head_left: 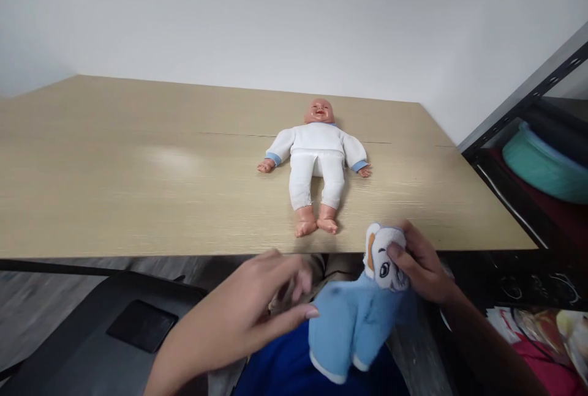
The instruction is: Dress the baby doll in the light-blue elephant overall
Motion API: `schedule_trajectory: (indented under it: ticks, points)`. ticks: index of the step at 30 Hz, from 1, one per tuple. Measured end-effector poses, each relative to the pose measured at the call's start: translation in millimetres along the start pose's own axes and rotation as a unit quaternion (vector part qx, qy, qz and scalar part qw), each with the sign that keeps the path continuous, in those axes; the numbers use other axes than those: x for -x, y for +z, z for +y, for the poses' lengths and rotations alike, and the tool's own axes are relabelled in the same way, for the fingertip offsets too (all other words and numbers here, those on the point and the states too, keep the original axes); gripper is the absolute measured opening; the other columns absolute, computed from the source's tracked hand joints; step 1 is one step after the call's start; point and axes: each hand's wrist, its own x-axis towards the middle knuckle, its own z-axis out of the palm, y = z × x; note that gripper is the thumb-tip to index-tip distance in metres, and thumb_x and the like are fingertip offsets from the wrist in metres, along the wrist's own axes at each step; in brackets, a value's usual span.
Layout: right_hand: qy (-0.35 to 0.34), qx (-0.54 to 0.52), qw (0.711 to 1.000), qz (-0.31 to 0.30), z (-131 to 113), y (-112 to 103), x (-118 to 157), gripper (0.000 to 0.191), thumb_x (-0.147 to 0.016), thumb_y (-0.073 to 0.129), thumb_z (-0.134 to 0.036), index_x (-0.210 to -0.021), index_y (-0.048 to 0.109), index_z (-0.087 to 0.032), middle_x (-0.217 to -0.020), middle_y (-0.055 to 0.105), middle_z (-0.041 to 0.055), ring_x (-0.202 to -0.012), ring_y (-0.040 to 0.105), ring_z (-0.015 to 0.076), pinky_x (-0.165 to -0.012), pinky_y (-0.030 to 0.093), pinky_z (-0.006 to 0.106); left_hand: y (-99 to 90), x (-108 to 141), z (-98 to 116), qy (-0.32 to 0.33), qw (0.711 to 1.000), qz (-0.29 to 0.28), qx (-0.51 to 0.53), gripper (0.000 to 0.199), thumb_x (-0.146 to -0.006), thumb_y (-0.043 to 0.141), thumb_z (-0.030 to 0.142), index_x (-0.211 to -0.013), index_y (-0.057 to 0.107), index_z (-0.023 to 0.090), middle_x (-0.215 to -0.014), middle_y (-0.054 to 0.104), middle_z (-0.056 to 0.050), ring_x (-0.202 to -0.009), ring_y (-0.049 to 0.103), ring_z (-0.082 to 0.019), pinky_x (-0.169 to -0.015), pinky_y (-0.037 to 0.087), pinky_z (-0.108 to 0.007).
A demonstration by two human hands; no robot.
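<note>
My right hand (420, 261) grips the white animal-face part of a light blue plush doll garment (342, 316), with the thumb pressed on the face. The garment has white-edged openings at the bottom and an orange patch by the ear. It hangs over my lap, in front of the table edge. My left hand (275, 292) is at the garment's left side, thumb and fingers apart, slightly blurred. The thumb tip is at the cloth's edge; I cannot tell if it touches. Beyond, a baby doll (316, 151) in white clothes with blue cuffs lies face up on the table.
The light wooden table (138, 200) runs back to a white wall. A dark phone (142, 325) lies on a black chair (82, 335) at the lower left. At the right, a shelf holds a teal container (546, 166), with colourful packets (537, 328) below.
</note>
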Motion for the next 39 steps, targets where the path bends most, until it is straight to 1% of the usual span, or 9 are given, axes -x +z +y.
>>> schedule_trajectory:
  ticks: [5,10,14,18,25,28,31,35,39]
  points:
    - [-0.141,0.144,0.968,-0.151,-81,-9,-85,0.016,-0.11,0.077,-0.039,-0.109,0.077,-0.024,-0.08,0.072,-0.0025,-0.062,0.059,0.0114,-0.058,0.047,0.024,-48.2,-68,6,0.173,0.976,0.11,0.07,0.075,-0.1,0.089,0.05,-0.163,0.055,0.027,-0.165,0.063,-0.015,-0.157,0.059,-0.036,-0.128,0.054,-0.046]
    - [-0.159,0.227,0.957,-0.09,-112,-29,-153,0.03,-0.108,0.081,-0.051,-0.121,0.082,-0.024,-0.097,0.08,0.0016,-0.083,0.072,0.0164,-0.072,0.055,0.026,-96.7,-139,2,0.202,0.972,0.011,0.118,0.047,-0.1,0.089,0.051,-0.132,0.077,0.02,-0.113,0.083,-0.008,-0.109,0.079,-0.026,-0.093,0.066,-0.034]
    - [-0.1,0.245,0.943,-0.202,-98,-60,-196,0.044,-0.098,0.089,-0.057,-0.127,0.083,-0.024,-0.097,0.082,0.0011,-0.085,0.075,0.0191,-0.074,0.058,0.027,-132.0,-170,1,0.234,0.965,-0.002,0.121,0.035,-0.099,0.091,0.05,-0.099,0.076,0.018,-0.089,0.077,-0.004,-0.084,0.073,-0.017,-0.074,0.06,-0.026]
    - [-0.078,0.226,0.915,-0.326,-72,-69,-219,0.037,-0.092,0.095,-0.055,-0.105,0.088,-0.022,-0.099,0.085,0.0032,-0.09,0.079,0.023,-0.081,0.062,0.032,-153.5,-180,-3,0.236,0.964,0.02,0.121,0.033,-0.099,0.091,0.051,-0.099,0.075,0.022,-0.08,0.07,-0.002,-0.071,0.067,-0.015,-0.061,0.056,-0.024]
    - [-0.132,0.078,0.986,-0.058,-55,-50,-223,0.058,-0.091,0.086,-0.08,-0.12,0.087,-0.029,-0.121,0.086,0.0066,-0.12,0.081,0.0359,-0.105,0.068,0.049,-178.2,-190,-14,0.192,0.97,-0.044,0.144,0.03,-0.099,0.092,0.045,-0.108,0.074,0.023,-0.081,0.07,0.001,-0.055,0.058,-0.01,-0.047,0.049,-0.025]
    - [-0.115,0.079,0.989,-0.039,-50,-51,-233,0.061,-0.091,0.086,-0.081,-0.13,0.085,-0.034,-0.129,0.086,0.0049,-0.131,0.078,0.0378,-0.115,0.065,0.051,-181.5,-201,-15,0.224,0.958,-0.066,0.169,0.032,-0.095,0.096,0.042,-0.096,0.072,0.022,-0.071,0.066,0.003,-0.065,0.064,-0.013,-0.058,0.057,-0.024]
    - [-0.089,0.085,0.981,-0.152,-41,-60,-247,0.065,-0.089,0.094,-0.068,-0.138,0.082,-0.028,-0.134,0.085,0.0071,-0.131,0.078,0.0346,-0.119,0.063,0.047,-179.1,-210,-17,0.212,0.961,-0.05,0.17,0.036,-0.092,0.098,0.045,-0.104,0.073,0.021,-0.078,0.071,0.002,-0.082,0.075,-0.018,-0.072,0.065,-0.025]
    - [-0.031,0.101,0.934,-0.342,-32,-70,-256,0.053,-0.088,0.099,-0.047,-0.13,0.084,-0.02,-0.121,0.086,0.0062,-0.109,0.08,0.0257,-0.096,0.068,0.034,-171.1,-216,-24,0.215,0.96,0.0,0.18,0.042,-0.094,0.094,0.051,-0.113,0.073,0.02,-0.092,0.077,0.001,-0.087,0.079,-0.018,-0.074,0.065,-0.025]
    - [-0.078,0.067,0.928,-0.357,-37,-68,-251,0.03,-0.086,0.1,-0.032,-0.108,0.083,-0.02,-0.099,0.082,-0.0003,-0.092,0.075,0.019,-0.086,0.064,0.027,-168.5,-220,-31,0.182,0.971,-0.004,0.157,0.047,-0.095,0.093,0.049,-0.127,0.071,0.022,-0.095,0.078,0.001,-0.072,0.072,-0.013,-0.061,0.058,-0.022]
